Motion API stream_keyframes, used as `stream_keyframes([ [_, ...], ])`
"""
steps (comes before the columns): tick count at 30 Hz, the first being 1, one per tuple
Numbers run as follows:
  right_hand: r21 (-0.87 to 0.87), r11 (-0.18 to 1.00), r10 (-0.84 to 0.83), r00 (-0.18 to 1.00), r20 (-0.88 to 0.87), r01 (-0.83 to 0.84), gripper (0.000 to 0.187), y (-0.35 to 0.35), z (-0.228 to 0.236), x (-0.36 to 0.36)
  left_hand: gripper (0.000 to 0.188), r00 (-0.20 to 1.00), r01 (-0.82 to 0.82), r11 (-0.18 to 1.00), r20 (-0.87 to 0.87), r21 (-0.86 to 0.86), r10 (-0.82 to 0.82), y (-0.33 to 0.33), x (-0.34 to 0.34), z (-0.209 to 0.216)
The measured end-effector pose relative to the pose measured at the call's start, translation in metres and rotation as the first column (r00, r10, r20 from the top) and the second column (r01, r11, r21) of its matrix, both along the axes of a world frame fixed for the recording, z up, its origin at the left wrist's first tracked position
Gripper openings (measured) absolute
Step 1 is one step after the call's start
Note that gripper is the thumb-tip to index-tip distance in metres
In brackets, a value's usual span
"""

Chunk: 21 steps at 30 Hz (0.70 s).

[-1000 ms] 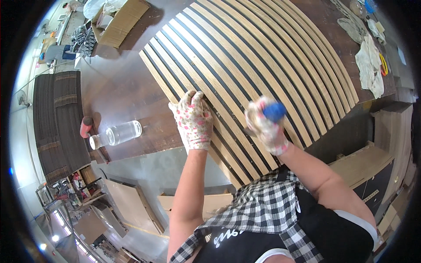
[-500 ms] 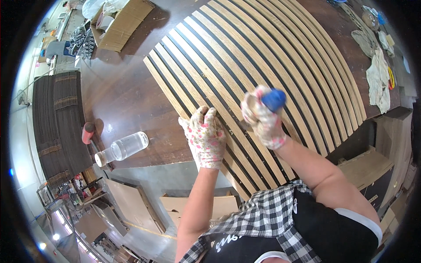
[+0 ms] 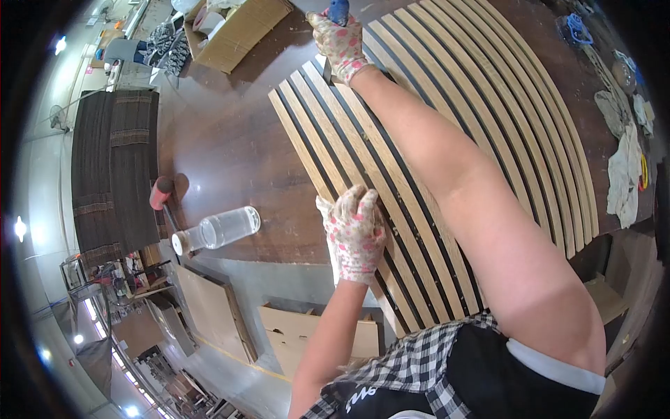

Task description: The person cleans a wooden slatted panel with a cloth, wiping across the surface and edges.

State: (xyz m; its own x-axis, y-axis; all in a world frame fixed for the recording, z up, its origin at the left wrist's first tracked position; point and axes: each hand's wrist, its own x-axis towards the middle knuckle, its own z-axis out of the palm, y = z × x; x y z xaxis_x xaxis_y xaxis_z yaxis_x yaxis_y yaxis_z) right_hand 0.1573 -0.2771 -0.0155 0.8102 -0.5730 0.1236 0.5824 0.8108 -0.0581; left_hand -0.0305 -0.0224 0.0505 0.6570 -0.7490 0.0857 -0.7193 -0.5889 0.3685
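Note:
A large panel of light wood slats (image 3: 405,209), with black strips between them, lies on the brown table. My left hand (image 3: 354,234), in a flowered glove, is closed with bent fingers over the panel's left edge; the glove hides the fingertips' hold. Stretched out to the panel's far end, my right hand (image 3: 342,45) wears a matching glove and is closed around a blue-handled scraper (image 3: 339,11). The tool's flat metal blade shows below that hand, by the slat ends. Small pale specks dot the black strips between the hands.
Left on the table (image 3: 223,153) are a clear bottle (image 3: 230,228) on its side and a red-headed mallet (image 3: 161,192). An opened cardboard box (image 3: 241,35) stands at the far left. Dark stacked strips (image 3: 115,174) lie farther left. White cloths (image 3: 623,174) hang at the right edge.
My right hand, with the scraper, has moved from the panel's middle to its far left end. The left hand keeps its place on the edge. The whole view has shifted slightly.

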Motion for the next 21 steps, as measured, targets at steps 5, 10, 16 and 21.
stream_keyframes([
  [5, -0.188, 0.96, -0.263, 0.897, -0.355, 0.207, 0.008, 0.069, 0.027, -0.082, 0.036, 0.998, 0.02, 1.0, 0.063, -0.018, -0.018, 0.01, 0.014, -0.006],
  [10, -0.464, 0.872, -0.386, 0.799, -0.461, 0.154, 0.007, 0.152, 0.019, -0.211, 0.016, 0.989, 0.036, 0.99, 0.146, -0.134, -0.017, 0.026, 0.039, -0.027],
  [16, -0.317, 0.948, -0.169, 0.824, -0.541, -0.013, 0.02, 0.205, 0.033, -0.359, 0.019, 0.996, 0.014, 0.951, 0.09, -0.31, 0.014, 0.051, 0.051, -0.046],
  [21, -0.378, 0.914, -0.277, 0.909, -0.312, 0.149, 0.011, 0.23, 0.053, -0.353, 0.019, 0.991, -0.109, 0.938, 0.035, -0.33, 0.127, 0.071, 0.051, -0.071],
])
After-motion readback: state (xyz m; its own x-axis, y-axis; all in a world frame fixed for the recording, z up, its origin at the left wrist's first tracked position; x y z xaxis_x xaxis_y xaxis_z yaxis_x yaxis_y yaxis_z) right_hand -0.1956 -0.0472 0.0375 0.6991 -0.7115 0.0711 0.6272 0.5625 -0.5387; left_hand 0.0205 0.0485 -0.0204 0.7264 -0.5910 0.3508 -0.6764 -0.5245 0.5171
